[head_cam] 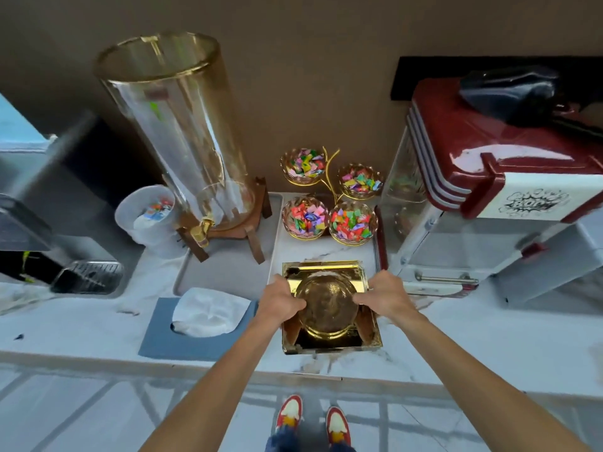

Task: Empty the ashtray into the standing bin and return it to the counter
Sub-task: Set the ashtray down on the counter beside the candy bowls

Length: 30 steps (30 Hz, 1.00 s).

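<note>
A square gold ashtray (329,308) with a round bowl in its middle sits on the white marble counter (456,340), near the front edge. My left hand (282,298) grips its left side, fingers curled over the bowl's rim. My right hand (381,293) grips its right side in the same way. The bowl's inside looks shiny, and I cannot tell whether anything lies in it. No standing bin shows in this view.
Behind the ashtray stands a gold rack of four candy bowls (329,197). A tall glass drink dispenser (182,138) on a wooden stand is at back left, a red popcorn machine (496,177) at right, a blue tissue box (195,324) at left.
</note>
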Each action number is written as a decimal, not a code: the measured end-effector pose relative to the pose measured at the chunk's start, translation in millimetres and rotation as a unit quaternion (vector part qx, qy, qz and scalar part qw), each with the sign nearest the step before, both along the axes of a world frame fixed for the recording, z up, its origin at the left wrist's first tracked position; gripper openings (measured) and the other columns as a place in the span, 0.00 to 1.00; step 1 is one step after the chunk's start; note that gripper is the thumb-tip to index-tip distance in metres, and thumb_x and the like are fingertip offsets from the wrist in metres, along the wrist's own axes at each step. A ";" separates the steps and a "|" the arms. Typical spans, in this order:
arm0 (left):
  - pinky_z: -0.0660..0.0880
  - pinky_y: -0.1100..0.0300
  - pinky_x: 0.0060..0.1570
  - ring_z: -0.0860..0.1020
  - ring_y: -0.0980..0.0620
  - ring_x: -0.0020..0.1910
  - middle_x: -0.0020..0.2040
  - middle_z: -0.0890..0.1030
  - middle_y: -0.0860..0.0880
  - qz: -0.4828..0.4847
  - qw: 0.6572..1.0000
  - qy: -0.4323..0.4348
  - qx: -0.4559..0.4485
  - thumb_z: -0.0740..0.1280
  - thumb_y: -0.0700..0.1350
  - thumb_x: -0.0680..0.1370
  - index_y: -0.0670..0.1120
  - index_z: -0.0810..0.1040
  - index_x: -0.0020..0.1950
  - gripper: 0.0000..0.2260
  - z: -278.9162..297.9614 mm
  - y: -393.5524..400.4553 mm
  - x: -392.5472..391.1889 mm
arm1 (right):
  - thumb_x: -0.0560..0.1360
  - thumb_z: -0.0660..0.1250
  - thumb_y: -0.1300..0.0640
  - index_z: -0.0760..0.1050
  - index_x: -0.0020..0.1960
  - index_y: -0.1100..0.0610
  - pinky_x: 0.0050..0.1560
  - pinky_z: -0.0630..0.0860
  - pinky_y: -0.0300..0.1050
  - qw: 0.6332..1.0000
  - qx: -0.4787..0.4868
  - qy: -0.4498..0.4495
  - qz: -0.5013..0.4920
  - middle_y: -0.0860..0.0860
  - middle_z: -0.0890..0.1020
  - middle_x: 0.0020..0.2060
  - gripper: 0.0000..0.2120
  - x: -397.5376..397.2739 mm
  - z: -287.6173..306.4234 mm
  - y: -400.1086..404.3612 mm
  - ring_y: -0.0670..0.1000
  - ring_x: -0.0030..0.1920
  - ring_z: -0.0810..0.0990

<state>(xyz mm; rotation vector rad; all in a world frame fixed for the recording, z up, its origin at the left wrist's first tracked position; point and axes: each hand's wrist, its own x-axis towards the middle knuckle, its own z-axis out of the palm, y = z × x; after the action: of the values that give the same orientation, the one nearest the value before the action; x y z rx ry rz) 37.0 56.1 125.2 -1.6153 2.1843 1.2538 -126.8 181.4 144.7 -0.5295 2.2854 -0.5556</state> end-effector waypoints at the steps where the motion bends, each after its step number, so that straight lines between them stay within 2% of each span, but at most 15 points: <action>1: 0.80 0.49 0.54 0.78 0.42 0.58 0.55 0.75 0.44 -0.004 1.000 -0.006 0.004 0.73 0.45 0.76 0.41 0.67 0.63 0.22 -3.5 -3.6 -2.9 | 0.68 0.77 0.57 0.68 0.29 0.60 0.26 0.65 0.43 1.000 0.011 0.003 0.004 0.51 0.69 0.25 0.19 -2.1 -5.8 -4.7 0.47 0.25 0.70; 4: 0.81 0.47 0.56 0.78 0.43 0.58 0.55 0.74 0.44 -0.022 0.999 -0.020 0.010 0.74 0.46 0.76 0.41 0.69 0.63 0.22 -14.9 -12.4 -10.5 | 0.69 0.76 0.60 0.63 0.28 0.57 0.24 0.62 0.40 0.999 0.028 0.016 0.014 0.50 0.66 0.25 0.22 -5.5 -14.5 -13.9 0.46 0.25 0.67; 8: 0.82 0.48 0.54 0.78 0.46 0.51 0.54 0.76 0.44 -0.059 0.997 -0.045 -0.008 0.75 0.47 0.75 0.41 0.73 0.56 0.17 -33.5 -23.1 -19.4 | 0.71 0.76 0.59 0.62 0.30 0.57 0.23 0.62 0.41 0.998 0.048 0.035 0.025 0.50 0.67 0.27 0.23 -13.4 -31.5 -22.6 0.46 0.26 0.67; 12: 0.81 0.51 0.53 0.77 0.47 0.47 0.50 0.77 0.46 -0.075 0.995 -0.063 -0.027 0.75 0.46 0.74 0.45 0.70 0.53 0.15 -49.4 -30.4 -27.0 | 0.71 0.76 0.58 0.67 0.33 0.57 0.27 0.69 0.42 0.996 0.062 0.044 0.037 0.51 0.72 0.29 0.18 -20.2 -50.0 -29.6 0.48 0.29 0.72; 16: 0.80 0.55 0.49 0.77 0.48 0.45 0.46 0.76 0.48 -0.093 0.991 -0.084 -0.049 0.74 0.46 0.75 0.44 0.74 0.57 0.15 -63.0 -34.7 -34.5 | 0.70 0.77 0.58 0.72 0.37 0.59 0.32 0.75 0.46 0.996 0.071 0.046 0.038 0.51 0.75 0.31 0.14 -22.9 -63.8 -35.3 0.50 0.34 0.77; 21: 0.77 0.57 0.46 0.80 0.47 0.50 0.47 0.76 0.48 -0.114 0.986 -0.104 -0.059 0.73 0.47 0.75 0.44 0.75 0.58 0.15 -76.5 -41.4 -42.0 | 0.71 0.76 0.59 0.68 0.35 0.57 0.27 0.70 0.41 0.996 0.078 0.040 0.032 0.51 0.73 0.31 0.17 -29.0 -81.1 -42.7 0.50 0.34 0.76; 25: 0.79 0.56 0.46 0.80 0.48 0.46 0.45 0.77 0.48 -0.109 0.986 -0.112 -0.060 0.73 0.47 0.76 0.44 0.74 0.58 0.15 -85.3 -44.9 -48.3 | 0.72 0.75 0.60 0.67 0.33 0.56 0.24 0.67 0.38 0.995 0.086 0.044 0.039 0.51 0.74 0.30 0.17 -32.4 -93.0 -45.8 0.50 0.35 0.77; 30: 0.82 0.52 0.53 0.83 0.45 0.52 0.53 0.82 0.44 -0.127 0.980 -0.136 -0.069 0.73 0.45 0.76 0.42 0.76 0.60 0.15 -94.8 -48.3 -56.3 | 0.73 0.74 0.62 0.69 0.34 0.57 0.33 0.74 0.43 0.995 0.088 0.033 0.044 0.54 0.78 0.35 0.16 -37.0 -102.0 -49.7 0.54 0.40 0.82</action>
<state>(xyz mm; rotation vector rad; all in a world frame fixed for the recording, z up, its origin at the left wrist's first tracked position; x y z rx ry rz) -19.3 7.8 30.4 -1.3974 2.2525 0.7793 -163.8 131.6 42.7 -0.5665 2.3331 -0.2943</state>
